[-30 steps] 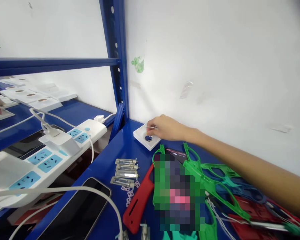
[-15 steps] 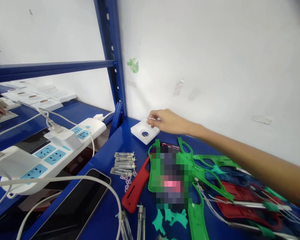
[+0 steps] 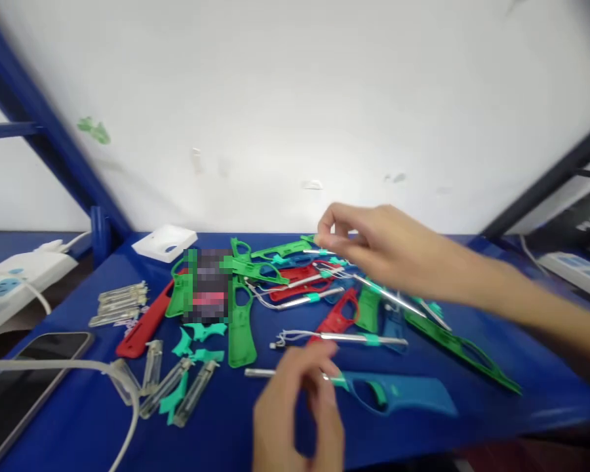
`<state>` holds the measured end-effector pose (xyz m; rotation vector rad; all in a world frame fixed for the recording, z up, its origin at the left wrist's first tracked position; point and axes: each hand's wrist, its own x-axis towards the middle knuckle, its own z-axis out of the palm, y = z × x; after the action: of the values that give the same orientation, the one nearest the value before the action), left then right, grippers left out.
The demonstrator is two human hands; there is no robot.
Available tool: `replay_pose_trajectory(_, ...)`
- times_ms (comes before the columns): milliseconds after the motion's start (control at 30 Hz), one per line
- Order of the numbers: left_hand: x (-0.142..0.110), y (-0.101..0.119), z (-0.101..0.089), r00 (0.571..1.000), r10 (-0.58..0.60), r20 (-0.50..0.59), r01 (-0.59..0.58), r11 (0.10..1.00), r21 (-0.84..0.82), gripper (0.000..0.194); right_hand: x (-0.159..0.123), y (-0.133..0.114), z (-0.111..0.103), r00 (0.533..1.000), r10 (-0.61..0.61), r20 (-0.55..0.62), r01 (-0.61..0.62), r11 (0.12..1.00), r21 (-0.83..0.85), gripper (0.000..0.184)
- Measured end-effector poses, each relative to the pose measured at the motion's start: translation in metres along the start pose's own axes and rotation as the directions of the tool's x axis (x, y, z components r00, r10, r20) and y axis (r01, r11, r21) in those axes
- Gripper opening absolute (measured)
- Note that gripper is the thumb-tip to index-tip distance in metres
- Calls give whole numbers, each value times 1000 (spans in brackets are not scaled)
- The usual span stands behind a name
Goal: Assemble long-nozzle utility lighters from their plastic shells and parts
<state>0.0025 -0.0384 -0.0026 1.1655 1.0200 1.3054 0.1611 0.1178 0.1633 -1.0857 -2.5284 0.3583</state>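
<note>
In the lower middle, my left hand (image 3: 297,410) has its thumb and fingers closed around the metal tube of a blue long-nosed lighter (image 3: 406,393). The lighter's handle points right, and a teal piece shows inside its trigger opening. My right hand (image 3: 373,242) is raised over the far part of the table, fingers curled into a pinch. Whatever lies between those fingertips is too small or blurred to make out. Beneath it spread metal lighter tubes (image 3: 368,339) with white wires, and red (image 3: 339,314) and green (image 3: 243,334) lighter handle shells.
To the left are a square white box (image 3: 164,242), a phone (image 3: 39,380), clear fuel tanks (image 3: 194,393), teal triggers (image 3: 206,355) and a red shell (image 3: 147,321). A white cable (image 3: 78,367) crosses the near left. Power strips (image 3: 24,275) stand beyond the blue table's side edges.
The view has swung to the right. My right hand has moved from the white box to above the lighter parts. My left hand and the blue lighter have come into view.
</note>
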Motion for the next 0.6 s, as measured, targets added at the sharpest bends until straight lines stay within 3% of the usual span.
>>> replay_pose_trajectory(33,7,7,1,994,72,-86,-71,997,14,29,-25,1,4,1000,14,9,-14,999,35,11)
replay_pose_trajectory(67,14,14,4,992,91,-93,-91,996,6,32,-48,2,10,1000,21,4,-22,997,72,12)
replay_pose_trajectory(200,38,37,23,995,-37,94,47,993,-106,33,-109,2,41,997,47,-55,-34,977,209,9)
replay_pose_trajectory(333,46,40,37,991,-81,106,90,992,-84,35,-123,10,54,985,86,-148,-32,943,331,8)
replay_pose_trajectory(467,53,39,38,987,-106,122,108,994,-6,31,-121,28,42,985,126,-117,-59,886,459,17)
replay_pose_trajectory(600,52,38,33,990,-64,126,48,990,130,27,-141,48,32,972,221,-83,-162,878,450,26)
